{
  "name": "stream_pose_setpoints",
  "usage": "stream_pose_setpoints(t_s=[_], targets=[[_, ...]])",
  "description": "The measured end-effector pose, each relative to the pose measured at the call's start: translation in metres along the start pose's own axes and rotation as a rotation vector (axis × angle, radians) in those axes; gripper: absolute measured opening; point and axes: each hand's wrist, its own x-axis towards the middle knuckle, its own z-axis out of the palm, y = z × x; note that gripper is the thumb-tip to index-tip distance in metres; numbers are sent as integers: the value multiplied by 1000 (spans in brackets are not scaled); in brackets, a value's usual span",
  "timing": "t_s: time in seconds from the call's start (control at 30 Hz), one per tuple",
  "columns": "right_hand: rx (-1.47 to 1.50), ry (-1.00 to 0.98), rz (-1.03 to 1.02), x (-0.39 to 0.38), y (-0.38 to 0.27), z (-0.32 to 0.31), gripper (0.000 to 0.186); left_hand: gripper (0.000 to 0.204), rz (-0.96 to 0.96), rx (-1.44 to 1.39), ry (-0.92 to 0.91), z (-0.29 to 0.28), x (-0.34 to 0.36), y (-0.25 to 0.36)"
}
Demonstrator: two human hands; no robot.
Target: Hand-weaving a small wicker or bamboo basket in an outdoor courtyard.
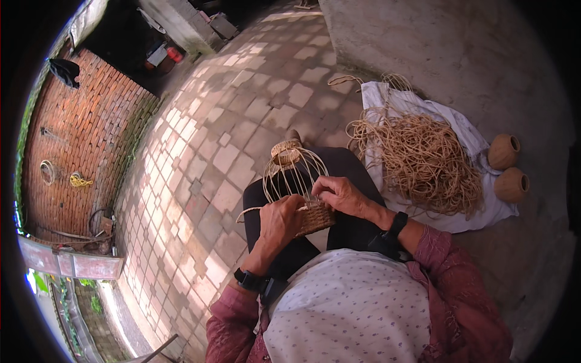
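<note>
L grip [279,216] hides pt of bskt [316,219].

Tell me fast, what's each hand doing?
Left hand: closed, holding the half-woven basket.
Right hand: curled against it; whether it's closed can't be told.

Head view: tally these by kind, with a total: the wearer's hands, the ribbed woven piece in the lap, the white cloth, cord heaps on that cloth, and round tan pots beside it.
Hands: 2
Ribbed woven piece: 1
White cloth: 1
Cord heap: 1
Round tan pots: 2
Total: 7
</note>
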Motion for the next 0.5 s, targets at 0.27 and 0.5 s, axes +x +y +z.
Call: stream_pose_setpoints(t_s=[0.27,0.5], targets=[[-88,-125,-196,-4,10,-8,23,12,120,-35,182,3,-25,2],[-234,-246,-223,2,5,-12,26,11,-169,-447,203,7,-31,-3]])
